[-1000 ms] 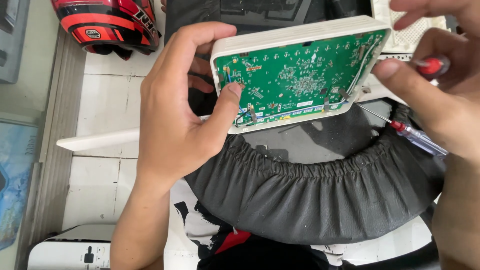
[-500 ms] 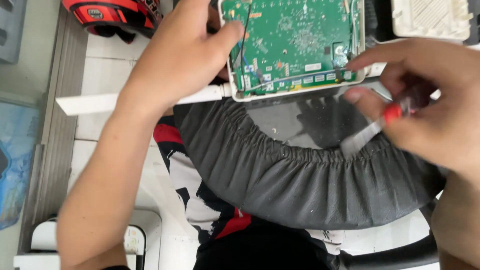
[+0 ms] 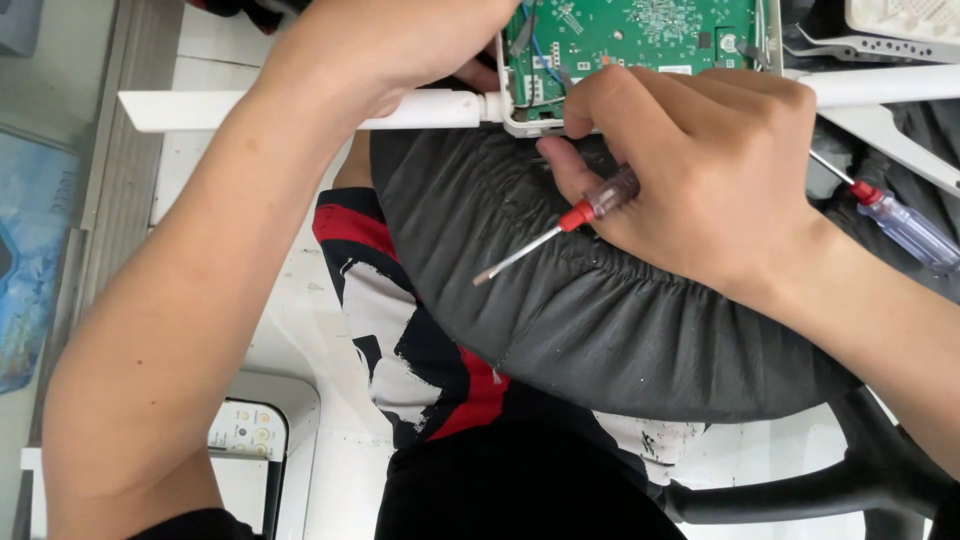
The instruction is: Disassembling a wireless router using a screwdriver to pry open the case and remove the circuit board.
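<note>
A: Left side first. What is held by the left hand (image 3: 400, 45)?

B: The white antenna (image 3: 300, 108) is gripped, fingers curled over it where it meets the case. It is a smooth plastic bar, long axis level, running left.

A: And the board (image 3: 640, 35)?

B: Green, glossy, studded with small parts, seated in a white plastic case (image 3: 515, 115) at the top edge, just above the right hand (image 3: 700, 170).

A: Right hand state?

B: Closed around a screwdriver (image 3: 560, 225); dark handle, red collar, thin metal shaft slanted down-left, away from the board. The right hand is nearer the board.

A: Underneath?

B: A black wrinkled fabric seat (image 3: 600, 330). A second screwdriver (image 3: 900, 222), clear handle, lies far right.
</note>
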